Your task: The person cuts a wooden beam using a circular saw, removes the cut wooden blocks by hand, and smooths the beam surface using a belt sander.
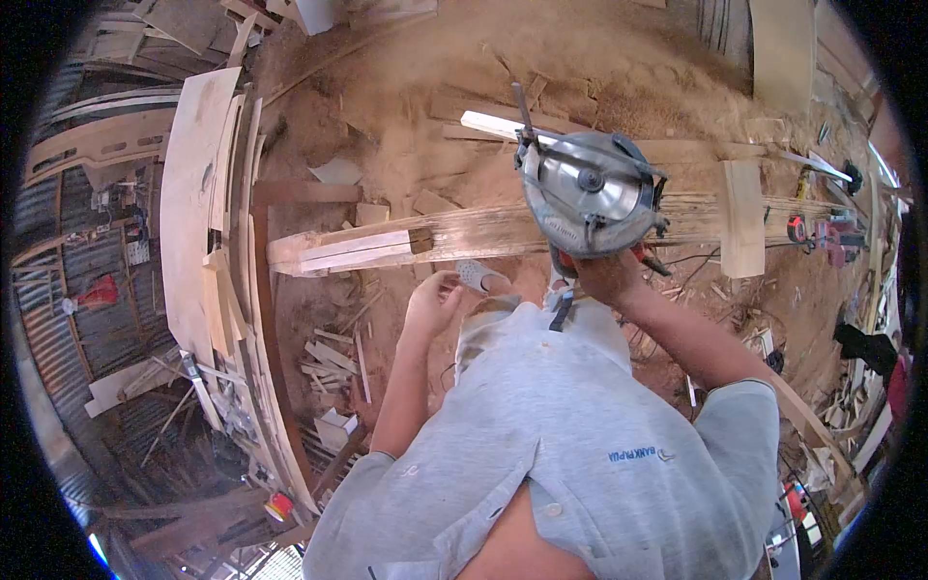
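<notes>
My right hand [607, 277] grips the handle of a circular saw [590, 188], its round metal blade facing up toward me. The saw is over a long scarred wooden beam [474, 232], and I cannot tell whether it touches the wood. A pale wooden strip [358, 252] lies on the beam's left part. My left hand [435, 302] hangs just short of the beam's near edge, fingers loosely bent and nothing visible in them. Beside it, lower down, is a grey perforated shoe [473, 275] on my foot.
A short board [742, 218] lies across the beam at right, near a red tape measure [796, 229] and a red tool [839, 242]. Planks [198, 203] stand stacked at left. Offcuts [333, 358] and sawdust cover the ground; dust hangs beyond the saw. A dark cable [691, 275] runs at right.
</notes>
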A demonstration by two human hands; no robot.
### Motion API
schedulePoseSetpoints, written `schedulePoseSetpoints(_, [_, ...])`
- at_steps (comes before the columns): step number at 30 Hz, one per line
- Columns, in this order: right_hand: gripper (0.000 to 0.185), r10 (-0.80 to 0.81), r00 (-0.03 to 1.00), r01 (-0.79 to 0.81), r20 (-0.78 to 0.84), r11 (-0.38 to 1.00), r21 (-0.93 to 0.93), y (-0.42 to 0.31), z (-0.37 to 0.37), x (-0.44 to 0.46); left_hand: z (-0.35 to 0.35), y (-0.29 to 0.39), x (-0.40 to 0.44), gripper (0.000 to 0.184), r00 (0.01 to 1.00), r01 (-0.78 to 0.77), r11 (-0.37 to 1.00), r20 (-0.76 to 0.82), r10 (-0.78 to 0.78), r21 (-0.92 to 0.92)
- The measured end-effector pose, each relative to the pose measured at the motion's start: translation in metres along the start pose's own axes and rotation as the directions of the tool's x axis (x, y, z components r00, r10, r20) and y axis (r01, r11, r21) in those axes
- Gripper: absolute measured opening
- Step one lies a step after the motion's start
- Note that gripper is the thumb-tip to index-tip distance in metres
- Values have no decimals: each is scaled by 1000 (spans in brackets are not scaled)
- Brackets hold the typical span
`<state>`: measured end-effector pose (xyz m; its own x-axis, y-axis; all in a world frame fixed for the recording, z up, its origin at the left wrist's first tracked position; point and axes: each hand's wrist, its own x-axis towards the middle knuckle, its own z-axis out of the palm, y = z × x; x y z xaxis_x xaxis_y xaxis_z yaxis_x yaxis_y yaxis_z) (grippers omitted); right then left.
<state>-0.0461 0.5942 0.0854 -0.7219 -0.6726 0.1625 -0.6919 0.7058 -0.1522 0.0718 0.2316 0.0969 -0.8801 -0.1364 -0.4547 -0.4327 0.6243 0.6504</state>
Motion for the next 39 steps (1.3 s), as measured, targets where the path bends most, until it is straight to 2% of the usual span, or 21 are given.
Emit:
schedulePoseSetpoints(1, [48,-5,998,4,-70,1000,-16,-6,4,-4,0,-2,-1,32,1000,4,1000,-26,-3,3])
schedulePoseSetpoints(2, [48,23,998,-26,57,998,59,-7,9,-8,-1,-5,-2,31,999,8,1000,-53,-7,7])
schedulePoseSetpoints(6, [47,40,973,-47,228,999,27,-17,43,-39,-21,-17,-1,36,973,68,989,-229,-37,131])
schedulePoseSetpoints(9, [48,59,981,-62,183,998,11,-26,46,-51,-38,-23,16,49,875,-11,928,-446,189,373])
schedulePoseSetpoints(10, [44,34,989,-18,143,994,-109,-28,50,-56,-44,-20,22,54,861,-30,898,-444,246,439])
schedulePoseSetpoints(12, [46,102,967,-93,231,994,-51,-28,63,-60,-58,-16,38,66,831,-67,821,-423,360,567])
schedulePoseSetpoints(13, [46,136,951,-134,276,991,-27,-31,68,-62,-61,-20,47,70,850,-86,791,-369,375,606])
schedulePoseSetpoints(15, [47,146,972,-145,185,989,-23,-33,77,-60,-67,-26,68,79,878,-131,725,-260,402,676])
schedulePoseSetpoints(17, [45,154,982,-156,111,988,15,-33,69,-54,-75,-38,91,79,975,-113,696,-55,214,709])
schedulePoseSetpoints(18, [43,157,984,-161,84,986,50,-35,55,-47,-80,-42,94,79,993,-109,681,47,108,724])
schedulePoseSetpoints(19, [42,160,985,-164,58,983,86,-36,47,-42,-82,-46,92,76,988,-129,683,37,147,719])
schedulePoseSetpoints(21, [44,156,969,-147,193,987,-64,-36,60,-53,-85,-52,88,70,974,-169,685,15,226,708])
schedulePoseSetpoints(23, [45,164,964,-147,209,985,-92,-34,64,-53,-103,-46,69,68,955,-210,779,-45,292,591])
schedulePoseSetpoints(25, [44,158,980,-161,121,987,14,-39,59,-48,-131,-34,43,66,924,-275,841,-114,365,466])
schedulePoseSetpoints(27, [42,117,992,-117,52,993,5,-36,71,-57,-167,-22,11,65,872,-353,867,-214,441,351])
schedulePoseSetpoints(28, [41,91,996,-91,17,996,2,-37,73,-57,-185,-19,-2,70,878,-332,875,-225,423,352])
schedulePoseSetpoints(31, [38,235,964,-239,127,971,19,-38,57,-53,-225,-19,-35,76,895,-288,942,-302,328,169])
schedulePoseSetpoints(32, [37,235,965,-240,114,970,33,-37,63,-59,-233,-33,-41,79,924,-212,976,-314,219,57])
schedulePoseSetpoints(36, [40,199,978,-201,57,980,16,-29,84,-67,-259,-70,-54,78,916,-307,934,-324,238,-182])
schedulePoseSetpoints(37, [42,180,983,-180,42,984,-7,-28,84,-68,-264,-73,-57,80,919,-298,936,-322,228,-186])
schedulePoseSetpoints(39, [42,229,970,-234,84,970,62,-28,85,-71,-273,-75,-61,83,925,-282,940,-313,214,-192])
